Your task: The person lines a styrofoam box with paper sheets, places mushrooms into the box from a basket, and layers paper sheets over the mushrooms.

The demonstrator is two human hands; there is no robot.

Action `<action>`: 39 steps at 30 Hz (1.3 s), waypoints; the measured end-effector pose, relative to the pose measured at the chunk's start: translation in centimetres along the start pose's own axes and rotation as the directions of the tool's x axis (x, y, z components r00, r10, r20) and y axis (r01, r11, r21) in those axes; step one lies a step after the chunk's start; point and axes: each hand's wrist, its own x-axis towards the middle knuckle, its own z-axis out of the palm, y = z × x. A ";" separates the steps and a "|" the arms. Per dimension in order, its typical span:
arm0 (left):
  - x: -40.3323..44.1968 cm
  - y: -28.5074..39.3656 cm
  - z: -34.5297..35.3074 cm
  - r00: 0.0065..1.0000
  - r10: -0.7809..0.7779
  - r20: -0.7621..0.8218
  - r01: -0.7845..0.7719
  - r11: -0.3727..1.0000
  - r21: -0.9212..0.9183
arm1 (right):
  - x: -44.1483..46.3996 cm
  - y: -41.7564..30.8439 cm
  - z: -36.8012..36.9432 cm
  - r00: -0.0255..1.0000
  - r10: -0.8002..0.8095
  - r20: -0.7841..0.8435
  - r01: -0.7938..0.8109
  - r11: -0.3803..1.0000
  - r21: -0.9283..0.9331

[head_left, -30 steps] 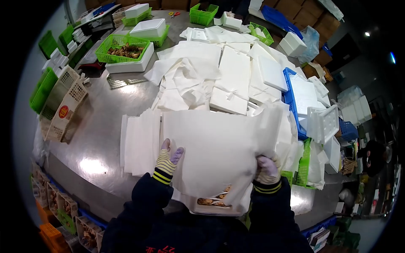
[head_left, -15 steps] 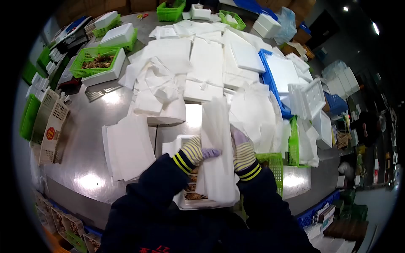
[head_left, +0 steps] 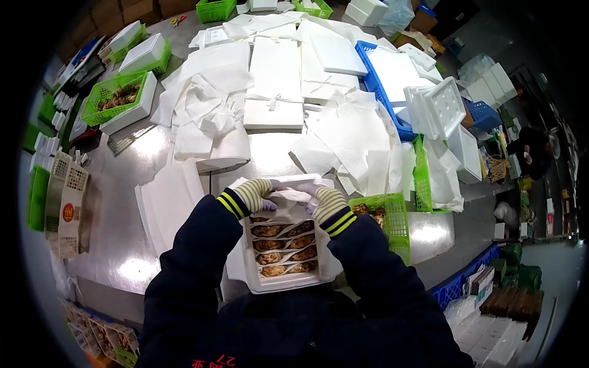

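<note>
A white foam box (head_left: 274, 285) stands in front of me, with brown mushrooms (head_left: 269, 258) lying in rows inside, divided by folds of white paper. At its far end, my left hand (head_left: 257, 195), in a striped glove with lilac fingers, pinches a sheet of white paper (head_left: 288, 211). Opposite it, my right hand (head_left: 323, 201), gloved alike, grips the same paper from the other side. The fingers of both hands are closed on the paper and nearly meet. Paper and hands hide the far part of the box.
Loose paper sheets (head_left: 169, 199) lie left of the box. A green basket of mushrooms (head_left: 400, 227) stands close on the right. Farther back are stacked white foam lids (head_left: 276, 67), a blue tray (head_left: 383, 92) and another green basket (head_left: 92, 107).
The long white sheet that covered much of the box has been gathered toward its far end. Rows of mushrooms now show, and both hands have come closer together.
</note>
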 end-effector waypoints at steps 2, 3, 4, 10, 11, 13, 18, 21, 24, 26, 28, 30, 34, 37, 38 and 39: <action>-0.8 -0.2 0.9 0.968 0.018 -0.249 0.021 0.988 0.151 | 1.8 3.0 2.8 0.998 0.058 -0.015 -0.059 0.995 -0.079; -1.4 -0.2 1.9 0.876 0.080 -0.475 0.070 0.954 0.290 | 2.7 4.1 3.7 0.973 0.212 0.093 -0.217 0.975 0.050; -2.1 -0.3 2.7 0.733 0.175 -0.657 0.153 0.899 0.411 | 2.7 3.4 3.4 0.985 0.168 0.046 -0.162 0.980 -0.111; -2.1 -2.3 11.0 0.861 0.123 -0.493 0.274 0.706 0.653 | 4.7 0.2 2.7 0.957 0.290 0.011 -0.268 0.898 -0.349; -1.1 -3.3 11.5 0.869 0.034 -0.494 0.332 0.701 0.631 | 5.3 1.4 3.6 0.964 0.264 0.007 -0.240 0.888 -0.393; 0.5 -1.8 10.2 0.882 -0.290 -0.372 0.457 0.717 0.526 | 4.1 0.1 3.2 0.979 0.205 -0.012 -0.185 0.855 -0.485; 3.4 -5.5 11.3 0.850 -0.331 -0.409 0.512 0.703 0.494 | -0.7 -2.9 3.4 0.984 0.170 0.052 -0.137 0.910 -0.392; 4.1 -5.3 11.3 0.836 -0.404 -0.372 0.549 0.645 0.532 | 0.7 -0.1 7.6 0.984 0.179 0.017 -0.145 0.846 -0.513; 2.9 -4.9 11.2 0.855 -0.346 -0.387 0.498 0.757 0.424 | 3.9 3.9 10.0 0.915 0.371 0.155 -0.232 0.802 -0.550; 0.6 -3.6 10.4 0.883 -0.120 -0.453 0.354 0.805 0.477 | 4.4 2.6 9.0 0.870 0.433 0.237 -0.215 0.764 -0.608; -1.1 -3.3 9.7 0.740 0.120 -0.662 0.441 0.656 0.612 | 4.4 2.6 9.0 0.877 0.425 0.224 -0.223 0.773 -0.594; -0.8 -5.1 9.5 0.729 0.172 -0.663 0.477 0.568 0.671 | 4.4 3.1 9.6 0.890 0.411 0.195 -0.237 0.784 -0.573; -0.4 -7.6 11.4 0.818 0.177 -0.548 0.462 0.368 0.807 | 1.7 -0.6 6.5 0.942 0.289 0.170 -0.139 0.799 -0.585; 0.0 -5.8 11.1 0.905 -0.203 -0.372 0.423 0.368 0.828 | 0.8 -0.4 6.5 0.997 0.074 -0.011 -0.065 0.788 -0.612; 0.4 -5.7 11.2 0.906 -0.254 -0.339 0.410 0.319 0.854 | 1.3 0.0 6.3 0.984 0.169 0.057 -0.100 0.786 -0.610; 0.9 -5.9 11.1 0.901 -0.290 -0.323 0.416 0.365 0.833 | 1.9 1.2 7.3 0.978 0.195 0.070 -0.104 0.753 -0.650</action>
